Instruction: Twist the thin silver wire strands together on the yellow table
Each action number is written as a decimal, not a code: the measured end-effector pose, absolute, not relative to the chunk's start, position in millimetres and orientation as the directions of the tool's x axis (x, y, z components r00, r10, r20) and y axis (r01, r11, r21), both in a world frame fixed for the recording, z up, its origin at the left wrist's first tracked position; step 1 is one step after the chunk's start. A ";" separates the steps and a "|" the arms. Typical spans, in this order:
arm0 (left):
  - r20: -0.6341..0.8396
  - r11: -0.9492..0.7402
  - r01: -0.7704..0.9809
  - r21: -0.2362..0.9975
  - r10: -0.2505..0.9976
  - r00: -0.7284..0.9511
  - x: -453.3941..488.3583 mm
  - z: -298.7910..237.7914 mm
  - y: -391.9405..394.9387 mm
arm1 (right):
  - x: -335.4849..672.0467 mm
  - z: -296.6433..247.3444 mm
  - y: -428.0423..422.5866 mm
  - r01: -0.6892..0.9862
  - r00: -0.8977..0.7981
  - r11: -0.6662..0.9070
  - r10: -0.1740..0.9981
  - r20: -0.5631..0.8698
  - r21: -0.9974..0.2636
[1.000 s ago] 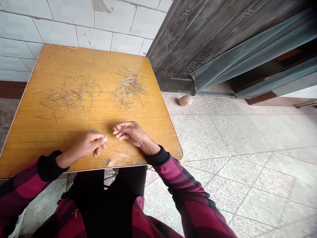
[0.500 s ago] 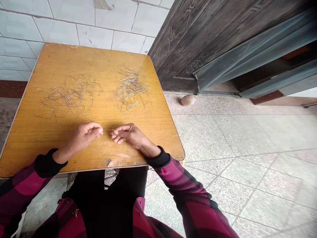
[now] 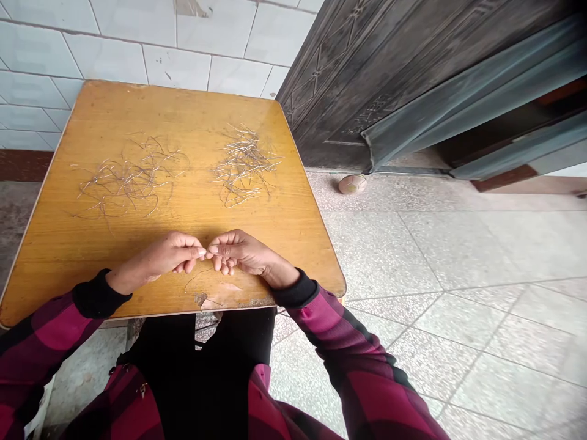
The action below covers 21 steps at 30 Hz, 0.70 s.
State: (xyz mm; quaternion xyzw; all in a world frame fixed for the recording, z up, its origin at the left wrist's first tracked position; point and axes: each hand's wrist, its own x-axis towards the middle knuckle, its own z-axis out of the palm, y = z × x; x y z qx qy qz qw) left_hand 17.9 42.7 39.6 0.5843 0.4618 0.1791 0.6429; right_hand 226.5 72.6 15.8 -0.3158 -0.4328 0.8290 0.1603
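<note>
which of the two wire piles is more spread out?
The left wire pile: its curvy strands sprawl widely, whereas the right wire pile is bunched tighter, with mostly straighter strands.

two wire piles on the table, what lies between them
The head view shows a strip of yellow tabletop between the left wire pile and the right wire pile.

This looks like a home, by a doorway, though which room cannot be told. White wall tiles (image 3: 183, 68) line the far edge of a worn wooden tabletop (image 3: 183, 116), whose veneer is chipped along the near edge. Beyond its far right corner stands a dark door (image 3: 343, 85) with carved panels, and a grey-green cloth curtain (image 3: 426, 128) hangs beside it. Past the right edge runs a speckled stone-like floor (image 3: 458, 244) in large squares, more household than workshop.
</note>
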 end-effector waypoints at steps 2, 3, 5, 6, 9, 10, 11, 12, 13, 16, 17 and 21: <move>-0.392 0.273 0.292 0.917 0.754 0.526 20.1 41.3 42.3 | 226.4 16.0 71.8 0.037 -0.764 -0.541 0.527 -0.373 -0.840; -0.398 0.293 0.274 0.916 0.751 0.527 21.1 41.9 41.7 | 226.5 16.1 71.3 0.043 -0.766 -0.528 0.528 -0.367 -0.848; -0.413 0.345 0.228 0.911 0.755 0.508 22.5 42.3 40.3 | 226.6 16.0 70.2 0.036 -0.763 -0.511 0.541 -0.354 -0.859; -0.421 0.370 0.202 0.907 0.761 0.493 22.9 41.9 39.4 | 226.7 16.0 69.7 0.024 -0.760 -0.509 0.550 -0.347 -0.861; -0.428 0.412 0.137 0.901 0.790 0.438 21.7 39.2 37.4 | 227.2 16.0 68.8 -0.017 -0.749 -0.529 0.568 -0.340 -0.848; -0.426 0.416 0.120 0.901 0.802 0.420 19.9 38.2 37.2 | 227.7 16.2 68.9 -0.024 -0.745 -0.542 0.570 -0.346 -0.840; -0.423 0.418 0.105 0.902 0.812 0.402 17.2 37.4 37.3 | 228.5 16.5 69.3 -0.030 -0.739 -0.556 0.571 -0.356 -0.830; -0.419 0.417 0.092 0.904 0.823 0.384 13.7 37.1 37.8 | 229.5 16.8 69.9 -0.034 -0.734 -0.573 0.571 -0.369 -0.819; -0.409 0.409 0.080 0.909 0.838 0.362 9.5 37.6 38.6 | 230.9 16.9 70.9 -0.042 -0.727 -0.592 0.571 -0.382 -0.805; -0.279 0.259 0.112 0.959 0.930 0.241 -3.1 42.5 41.4 | 235.5 16.4 75.2 -0.078 -0.710 -0.649 0.569 -0.415 -0.757; -0.187 0.156 0.168 0.973 0.964 0.189 -5.4 44.3 41.9 | 236.6 15.8 76.6 -0.084 -0.714 -0.668 0.558 -0.423 -0.740; 0.156 -0.259 0.392 0.883 0.948 0.276 1.0 42.5 38.5 | 236.5 13.6 80.0 -0.046 -0.750 -0.716 0.486 -0.449 -0.697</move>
